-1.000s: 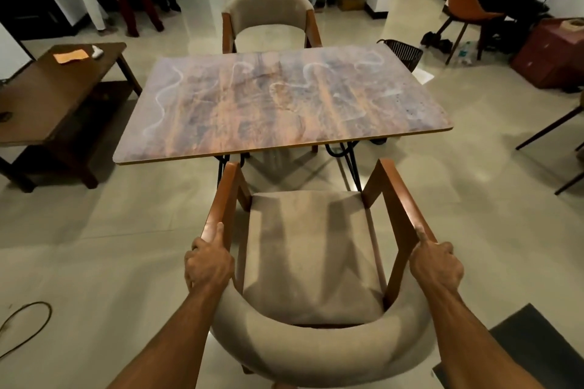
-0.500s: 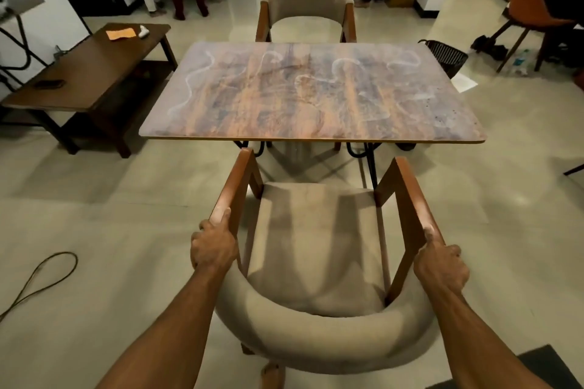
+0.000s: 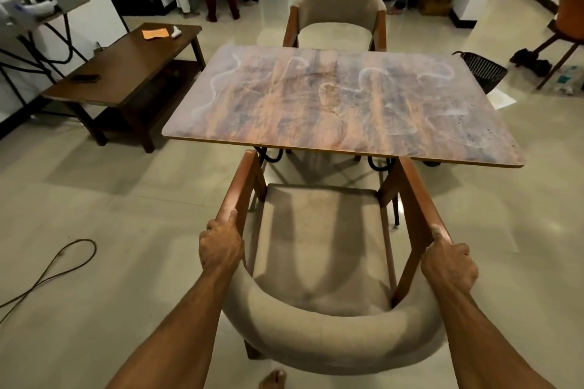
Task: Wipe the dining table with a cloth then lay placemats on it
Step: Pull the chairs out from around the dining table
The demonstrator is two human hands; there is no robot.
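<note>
The dining table [image 3: 341, 104] has a streaked wood-grain top marked with pale wavy smears. Nothing lies on it; no cloth and no placemats are in view. In front of me stands a beige upholstered armchair [image 3: 322, 243] with wooden arms, its front posts right at the table's near edge. My left hand [image 3: 221, 246] grips the chair's left wooden arm. My right hand [image 3: 448, 265] grips the right wooden arm. A second matching chair [image 3: 338, 16] sits at the far side of the table.
A dark low side table [image 3: 126, 73] at the left holds an orange paper [image 3: 155, 33] and a phone. A cable [image 3: 57, 268] lies on the tiled floor at the left. A black basket [image 3: 483, 68] stands right of the table. People's legs stand at the back.
The chair has moved forward with both hands on its arms, so its front now reaches the table's near edge. My view has shifted right.
</note>
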